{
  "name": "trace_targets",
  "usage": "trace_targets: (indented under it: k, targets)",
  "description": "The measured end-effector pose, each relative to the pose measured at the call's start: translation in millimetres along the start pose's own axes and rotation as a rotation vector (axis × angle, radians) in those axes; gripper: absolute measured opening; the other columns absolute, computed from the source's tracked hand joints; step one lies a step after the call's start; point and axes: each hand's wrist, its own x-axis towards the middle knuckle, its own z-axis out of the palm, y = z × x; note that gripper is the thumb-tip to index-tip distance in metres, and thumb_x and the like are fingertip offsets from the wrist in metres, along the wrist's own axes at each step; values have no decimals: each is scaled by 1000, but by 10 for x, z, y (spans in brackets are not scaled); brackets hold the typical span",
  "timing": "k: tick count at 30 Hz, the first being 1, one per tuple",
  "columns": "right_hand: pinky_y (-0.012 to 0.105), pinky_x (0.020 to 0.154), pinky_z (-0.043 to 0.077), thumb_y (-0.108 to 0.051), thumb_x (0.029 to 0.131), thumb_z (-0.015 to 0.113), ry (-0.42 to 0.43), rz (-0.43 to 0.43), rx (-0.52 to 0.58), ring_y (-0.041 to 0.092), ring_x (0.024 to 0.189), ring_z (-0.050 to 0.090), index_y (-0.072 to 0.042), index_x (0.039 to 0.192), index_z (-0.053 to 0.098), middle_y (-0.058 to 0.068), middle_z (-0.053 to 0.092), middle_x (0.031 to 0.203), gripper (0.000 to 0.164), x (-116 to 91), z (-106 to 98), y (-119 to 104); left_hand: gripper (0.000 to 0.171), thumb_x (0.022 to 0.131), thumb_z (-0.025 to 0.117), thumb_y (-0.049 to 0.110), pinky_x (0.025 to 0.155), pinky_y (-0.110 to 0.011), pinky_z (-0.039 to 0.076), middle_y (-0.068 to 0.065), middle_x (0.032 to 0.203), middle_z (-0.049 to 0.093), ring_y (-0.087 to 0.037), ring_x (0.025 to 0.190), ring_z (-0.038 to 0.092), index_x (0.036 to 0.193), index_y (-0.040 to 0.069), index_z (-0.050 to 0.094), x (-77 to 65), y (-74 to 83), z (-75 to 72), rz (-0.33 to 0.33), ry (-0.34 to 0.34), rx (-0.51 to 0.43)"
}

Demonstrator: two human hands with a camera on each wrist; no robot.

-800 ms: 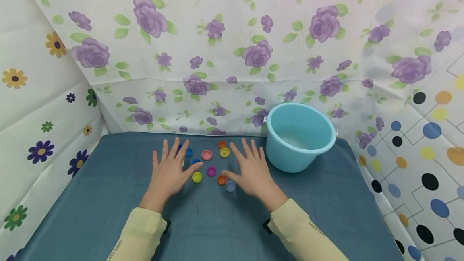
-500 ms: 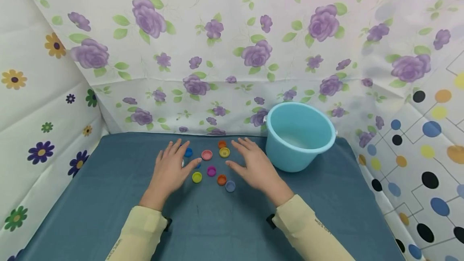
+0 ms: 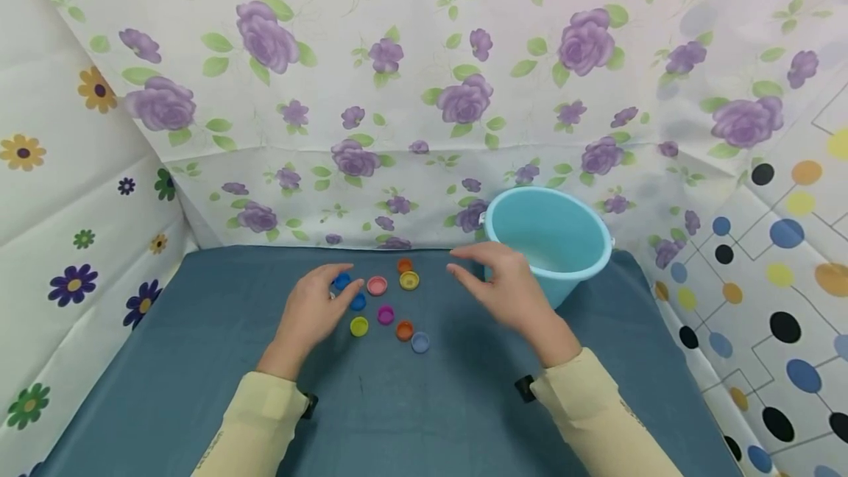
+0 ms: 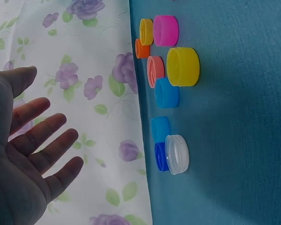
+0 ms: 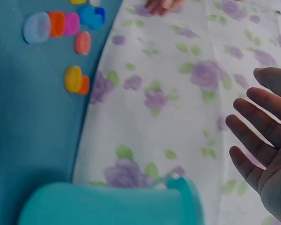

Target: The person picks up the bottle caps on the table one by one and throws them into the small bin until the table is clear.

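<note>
My left hand hovers at the left side of a loose group of plastic bottle caps, thumb apart from the fingers and nothing held. Its palm and relaxed fingers show in the left wrist view. Near it are two blue caps, a yellow-green cap and a clear cap. A pink cap, a magenta cap and a yellow cap lie farther in. To the right, my right hand is raised with loose fingers and holds nothing. It overlaps the light blue bucket in the head view.
Two orange caps and a pale blue cap lie at the right side of the group. Blue cloth covers the table. A flowered curtain hangs behind, and patterned sheets close off both sides.
My right hand has moved right, away from the caps to in front of the bucket. Both hands' spread fingers have come together, and the left hand stays near its place. The caps have not moved.
</note>
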Motion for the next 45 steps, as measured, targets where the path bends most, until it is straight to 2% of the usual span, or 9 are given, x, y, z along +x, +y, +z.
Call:
trace_targets:
  k: [4, 7, 9, 12, 19, 25, 30, 38, 45]
  targets:
    - [33, 84, 53, -35, 86, 66, 87, -28, 3, 10, 102, 62, -28, 111, 68, -6, 69, 106, 25, -23, -211, 69, 46, 89, 53, 54, 77, -42, 52, -1, 125, 60, -18, 89, 61, 124, 24, 60, 5, -20, 22, -5, 8, -7]
    - [34, 85, 53, -32, 85, 68, 161, -5, -4, 10, 104, 62, -29, 111, 68, -7, 69, 107, 26, -73, -370, 182, 44, 90, 53, 53, 78, -43, 52, -2, 124, 60, -20, 92, 62, 122, 23, 62, 9, -38, 35, -20, 3, -25]
    - [36, 86, 53, -33, 85, 68, 194, 35, -2, 12, 106, 62, -30, 112, 68, -6, 69, 108, 27, -115, -470, 279, 44, 91, 52, 52, 80, -45, 51, -3, 124, 61, -22, 95, 62, 121, 23, 62, 13, -55, 44, -31, -1, -35]
    - [40, 88, 51, -38, 85, 67, 231, 139, -4, 13, 111, 60, -32, 113, 67, -6, 68, 111, 28, -189, -611, 424, 43, 91, 53, 51, 83, -48, 51, -4, 124, 61, -24, 100, 62, 121, 21, 63, 18, -81, 57, -44, -6, -43]
    - [49, 95, 45, -43, 85, 65, 298, 319, -9, 22, 121, 53, -26, 115, 67, 1, 63, 123, 35, -319, -918, 826, 42, 91, 53, 50, 79, -46, 51, -4, 122, 61, -23, 95, 62, 119, 22, 64, 34, -105, 71, -56, -17, -35]
    - [52, 89, 49, -50, 86, 59, 296, 512, -40, 25, 129, 46, -31, 122, 63, 4, 55, 133, 41, -439, -1120, 1156, 43, 91, 52, 52, 73, -41, 51, -4, 121, 62, -19, 87, 61, 119, 22, 64, 38, -119, 93, -59, -28, -19]
    - [52, 89, 49, -54, 86, 57, 274, 604, -37, 27, 130, 44, -27, 125, 61, 6, 53, 136, 48, -534, -1188, 1377, 41, 91, 53, 51, 74, -41, 52, -4, 120, 62, -18, 86, 61, 119, 22, 64, 43, -144, 122, -70, -31, -17]
    - [56, 91, 45, -56, 86, 55, 204, 636, -34, 32, 133, 40, -23, 129, 58, 8, 49, 140, 54, -606, -1186, 1614, 43, 90, 53, 53, 68, -39, 52, -6, 119, 63, -18, 82, 63, 118, 22, 65, 35, -178, 147, -69, -35, -18]
    - [59, 103, 35, -56, 87, 54, 120, 623, 5, 32, 138, 32, -22, 133, 54, 7, 42, 146, 57, -628, -1170, 1737, 64, 83, 39, 72, 71, -40, 53, -4, 120, 63, -17, 85, 64, 118, 24, 65, 40, -196, 154, -68, -35, -15]
